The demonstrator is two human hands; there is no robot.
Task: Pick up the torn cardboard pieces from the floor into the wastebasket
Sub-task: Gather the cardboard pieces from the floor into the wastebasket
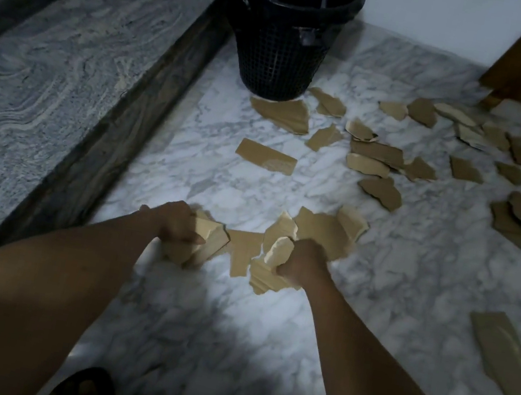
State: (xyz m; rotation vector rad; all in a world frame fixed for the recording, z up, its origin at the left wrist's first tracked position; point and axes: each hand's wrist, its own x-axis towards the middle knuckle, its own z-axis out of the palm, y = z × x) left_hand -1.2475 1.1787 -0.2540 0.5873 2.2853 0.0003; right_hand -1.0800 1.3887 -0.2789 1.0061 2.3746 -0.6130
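A dark shoe (86,389) sits at the bottom edge, well to the camera side of the wastebasket (282,44). Closer to the wastebasket, low over the marble floor (197,308), the left hand (177,224) has its grip clamped on a bunch of torn cardboard pieces (207,245). The right hand (301,262) has its grip closed round a pale scrap (279,251). Loose pieces (282,114) lie at the wastebasket's base and scattered to its right.

Both bare forearms reach forward and down, angled slightly toward each other. The left hand (177,226) curls its fingers round cardboard pieces (209,242), thumb on top; the right hand (303,264) is clenched on a cardboard scrap (279,253)
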